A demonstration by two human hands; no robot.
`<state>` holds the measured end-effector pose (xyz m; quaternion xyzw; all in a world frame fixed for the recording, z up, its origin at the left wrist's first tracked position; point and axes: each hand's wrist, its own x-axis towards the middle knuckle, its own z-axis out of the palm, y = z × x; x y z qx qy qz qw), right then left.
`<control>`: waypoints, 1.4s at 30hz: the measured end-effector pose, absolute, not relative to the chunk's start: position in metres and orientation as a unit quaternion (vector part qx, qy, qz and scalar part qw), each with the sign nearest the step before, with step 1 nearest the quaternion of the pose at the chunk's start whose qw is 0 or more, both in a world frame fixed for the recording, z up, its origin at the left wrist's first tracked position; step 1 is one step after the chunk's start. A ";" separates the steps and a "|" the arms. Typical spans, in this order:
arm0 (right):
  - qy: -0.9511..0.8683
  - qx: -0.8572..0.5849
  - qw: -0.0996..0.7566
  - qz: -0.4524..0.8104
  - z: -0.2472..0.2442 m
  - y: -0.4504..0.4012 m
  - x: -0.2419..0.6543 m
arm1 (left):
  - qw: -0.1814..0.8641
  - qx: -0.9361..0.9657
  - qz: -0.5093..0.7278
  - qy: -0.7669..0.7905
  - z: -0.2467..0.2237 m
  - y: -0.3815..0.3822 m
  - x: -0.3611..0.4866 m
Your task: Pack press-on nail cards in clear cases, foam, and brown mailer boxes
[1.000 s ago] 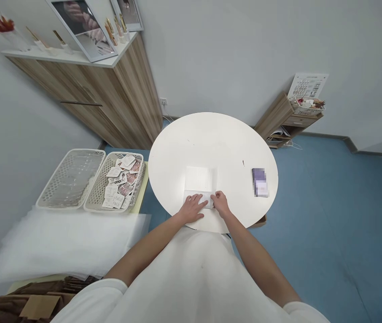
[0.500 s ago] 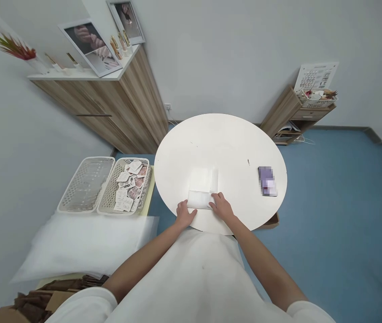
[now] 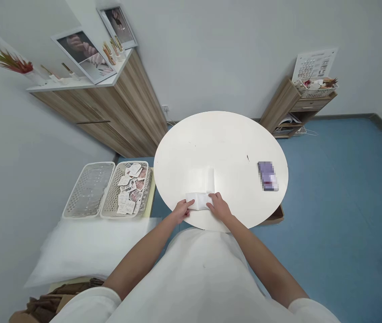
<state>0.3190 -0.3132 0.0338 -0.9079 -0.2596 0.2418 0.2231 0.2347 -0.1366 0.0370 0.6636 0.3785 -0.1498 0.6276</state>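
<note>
A thin white wrapping sheet [image 3: 198, 201], folded into a flat band, lies at the near edge of the round white table [image 3: 224, 134]. My left hand [image 3: 180, 211] pinches its left end, thumb on top and the other fingers curled below. At the right end, my right hand [image 3: 220, 207] grips it with thumb and fingers, partly covering that corner. A narrow white strip [image 3: 210, 180] stands out from the band's right part toward the far side. Whether anything is wrapped inside cannot be made out.
A purple item [image 3: 267, 176], pixelated, rests on the table's right side. To the left stand a basket of small printed cards [image 3: 102, 211] and a basket of clear plastic pieces [image 3: 68, 211]. White plastic sheeting [image 3: 93, 244] lies nearer. A wooden cabinet [image 3: 137, 103] is behind.
My left hand has turned from lying at the sheet's left edge to pinching it, thumb on top. The band's left end now looks slightly raised, and the upright strip looks narrower.
</note>
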 end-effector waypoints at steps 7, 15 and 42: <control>-0.298 -0.884 0.238 0.271 0.037 -0.312 0.323 | 0.497 0.828 -0.128 0.225 0.051 -0.153 0.253; -0.264 -0.866 0.291 0.308 0.036 -0.303 0.315 | 0.399 0.877 -0.170 0.207 0.049 -0.185 0.258; -0.359 -0.841 0.327 0.238 0.033 -0.325 0.313 | 0.260 0.965 -0.040 -0.011 0.036 -0.173 0.238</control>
